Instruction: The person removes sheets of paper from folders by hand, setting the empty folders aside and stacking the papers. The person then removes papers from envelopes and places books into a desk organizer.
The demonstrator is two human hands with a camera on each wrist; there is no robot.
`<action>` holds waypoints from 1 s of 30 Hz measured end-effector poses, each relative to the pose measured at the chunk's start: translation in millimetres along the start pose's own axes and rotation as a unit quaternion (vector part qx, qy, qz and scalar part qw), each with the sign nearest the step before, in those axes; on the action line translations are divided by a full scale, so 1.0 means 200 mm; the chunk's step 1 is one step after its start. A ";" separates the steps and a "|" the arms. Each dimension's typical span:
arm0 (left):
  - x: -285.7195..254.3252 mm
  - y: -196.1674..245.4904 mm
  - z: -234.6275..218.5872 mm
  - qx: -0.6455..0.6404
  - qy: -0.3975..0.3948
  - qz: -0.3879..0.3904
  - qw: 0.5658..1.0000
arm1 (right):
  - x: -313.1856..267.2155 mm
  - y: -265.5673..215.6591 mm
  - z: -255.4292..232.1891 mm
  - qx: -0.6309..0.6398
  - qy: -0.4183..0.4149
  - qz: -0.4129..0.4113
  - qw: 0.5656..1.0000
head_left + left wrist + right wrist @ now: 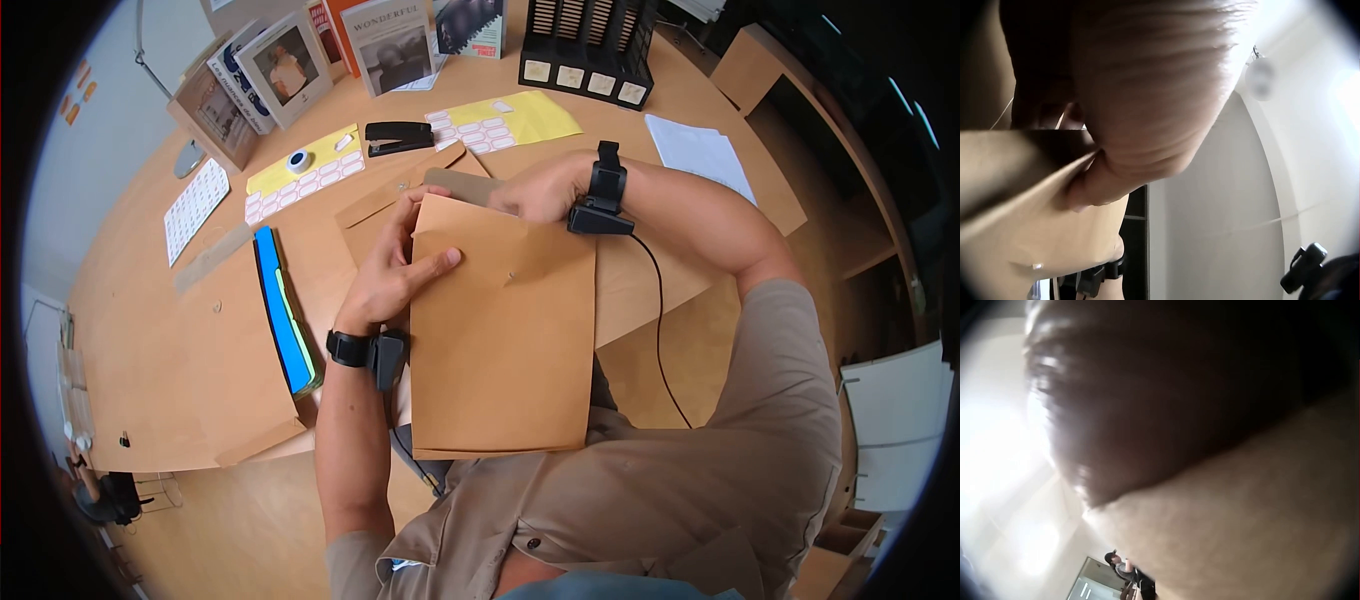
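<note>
A large brown envelope [503, 350] is held up over the table's front edge, its bottom near the person's lap. The left hand [385, 275] grips its upper left edge, thumb on the near face, other fingers behind. In the left wrist view the left hand [1141, 106] pinches the edge of the brown paper [1054, 231]. The right hand [545, 190] is at the envelope's top edge, its fingers partly hidden behind or inside it. The right wrist view shows the right hand [1147, 406] dark and close against brown paper [1241, 519]; its fingertips are hidden there.
Another brown envelope [365, 215] lies behind. A blue folder [283, 310] is at the left, a black stapler [399, 138] and yellow label sheets [540, 118] farther back. Books [390, 55] and a black file rack [585, 50] stand at the back; white papers [700, 155] lie at the right.
</note>
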State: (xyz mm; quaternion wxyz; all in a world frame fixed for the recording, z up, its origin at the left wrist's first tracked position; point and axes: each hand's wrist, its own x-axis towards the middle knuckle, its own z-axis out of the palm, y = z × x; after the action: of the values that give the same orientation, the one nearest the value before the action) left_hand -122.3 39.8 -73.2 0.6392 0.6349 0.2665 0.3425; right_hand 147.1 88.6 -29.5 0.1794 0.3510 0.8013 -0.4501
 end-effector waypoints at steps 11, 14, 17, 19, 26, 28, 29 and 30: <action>0.01 0.00 -0.03 -0.035 0.007 -0.014 0.999 | 0.15 0.23 0.09 0.013 0.113 -0.202 0.973; 0.01 0.00 -0.04 -0.035 0.035 -0.024 0.998 | -0.10 0.01 -0.05 0.027 0.231 -0.129 0.964; 0.01 0.01 -0.06 -0.031 0.041 -0.012 0.999 | -0.22 0.00 -0.14 0.023 0.320 -0.066 0.945; 0.01 0.01 -0.06 -0.015 0.042 -0.004 0.999 | -0.28 0.01 -0.17 0.033 0.378 -0.024 0.925; 0.01 0.00 -0.10 0.023 0.037 -0.020 0.999 | -0.39 0.02 -0.19 -0.049 0.508 -0.045 0.859; 0.01 -0.02 -0.12 0.027 0.042 -0.015 0.999 | -0.40 0.06 -0.20 -0.042 0.541 -0.036 0.839; 0.01 -0.03 -0.13 0.031 0.047 -0.010 0.998 | -0.41 0.08 -0.20 -0.035 0.572 -0.028 0.819; 0.01 -0.04 -0.15 0.032 0.047 -0.010 0.998 | -0.43 0.10 -0.21 -0.034 0.573 -0.028 0.819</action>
State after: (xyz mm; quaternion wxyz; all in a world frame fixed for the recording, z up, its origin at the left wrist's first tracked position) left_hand -144.0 60.2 -82.5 0.6088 0.6357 0.3134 0.3564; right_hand 222.4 96.6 33.2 -0.3123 0.5169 0.7838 -0.1447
